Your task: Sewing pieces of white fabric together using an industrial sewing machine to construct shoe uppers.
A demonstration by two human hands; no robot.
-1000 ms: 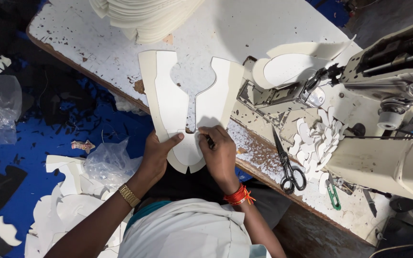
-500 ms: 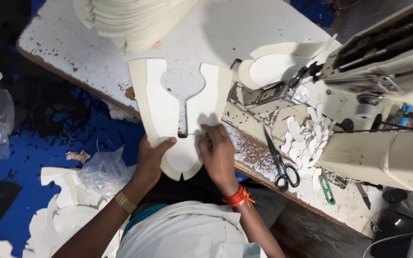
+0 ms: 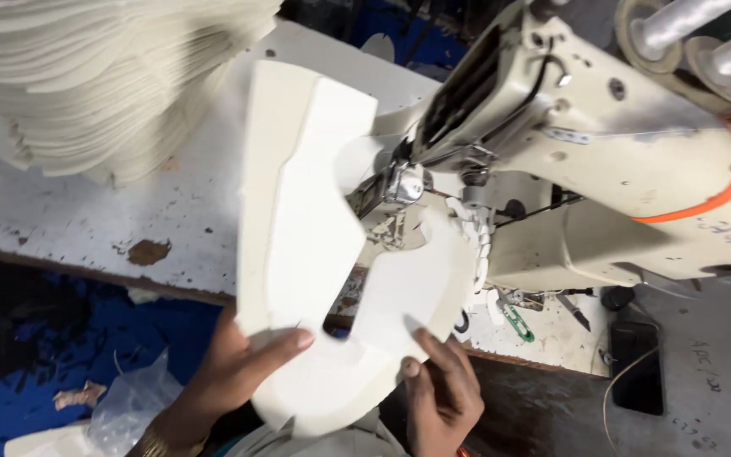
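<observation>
Head view: both hands grip the white U-shaped piece (image 3: 306, 254) at its base, left hand (image 3: 230, 372) and right hand (image 3: 442, 393) pinching it; its arms run away toward the sewing machine (image 3: 585, 161), right arm nearest the needle.

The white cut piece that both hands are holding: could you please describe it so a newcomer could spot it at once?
Start at the cream sewing machine on the right of the worn white table. Just left of its needle head lies a flat U-shaped white piece, with the left hand and right hand holding its near end. Unlike the piled white pieces at top left, it is a single piece.
</observation>
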